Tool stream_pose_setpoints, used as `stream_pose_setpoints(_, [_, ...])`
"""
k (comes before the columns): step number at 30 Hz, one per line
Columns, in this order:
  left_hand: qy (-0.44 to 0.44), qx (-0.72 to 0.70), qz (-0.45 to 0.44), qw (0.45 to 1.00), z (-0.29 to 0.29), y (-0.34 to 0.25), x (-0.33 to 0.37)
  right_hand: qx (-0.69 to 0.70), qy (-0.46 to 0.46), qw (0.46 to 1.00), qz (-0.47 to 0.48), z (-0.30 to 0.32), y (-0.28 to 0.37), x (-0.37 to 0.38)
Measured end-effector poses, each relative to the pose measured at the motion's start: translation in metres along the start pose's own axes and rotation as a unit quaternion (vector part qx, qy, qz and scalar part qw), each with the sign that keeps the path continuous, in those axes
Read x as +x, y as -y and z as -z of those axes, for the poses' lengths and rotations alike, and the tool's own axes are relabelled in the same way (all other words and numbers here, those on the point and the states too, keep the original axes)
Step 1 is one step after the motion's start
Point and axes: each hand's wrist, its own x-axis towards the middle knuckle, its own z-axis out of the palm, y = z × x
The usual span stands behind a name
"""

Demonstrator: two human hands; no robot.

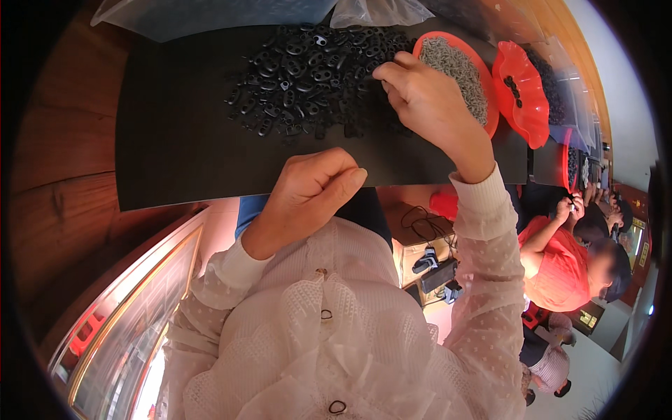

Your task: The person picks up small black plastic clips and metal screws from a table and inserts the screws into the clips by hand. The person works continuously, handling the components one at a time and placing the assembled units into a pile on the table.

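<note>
A heap of small black plastic parts (290, 77), many with two round holes, lies on the black tabletop (182, 140). At the near edge of the table, my left hand (308, 192) is closed, thumb laid over curled fingers; whatever it may hold is hidden. My right hand (427, 94) reaches over the right side of the heap, beside a red bowl (490, 115) of small grey screw-like pieces (455, 70). Its fingers are bent and pressed together, and I cannot see what is between them.
Right of the bowl stands a wavy-rimmed red dish (521, 105) with a few black pieces. A translucent bin (182, 17) and a clear plastic bag (381, 12) border the far edge. A person in a red shirt (560, 266) works at the right, with others beyond.
</note>
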Motion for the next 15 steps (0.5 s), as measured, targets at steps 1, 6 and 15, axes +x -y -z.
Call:
stream_pose_setpoints(1, [0.000, -0.005, 0.000, 1.000, 0.000, 0.000, 0.000, 0.004, -0.006, 1.000, -0.004, 0.002, 0.000, -0.001])
stream_pose_setpoints(6, [-0.006, -0.008, -0.019, 1.000, -0.001, 0.002, 0.001, 0.032, -0.055, 0.998, 0.021, 0.006, -0.004, -0.005])
stream_pose_setpoints(15, [-0.013, -0.014, -0.016, 1.000, -0.002, 0.001, 0.002, 0.040, 0.003, 0.999, 0.020, 0.000, 0.008, -0.002])
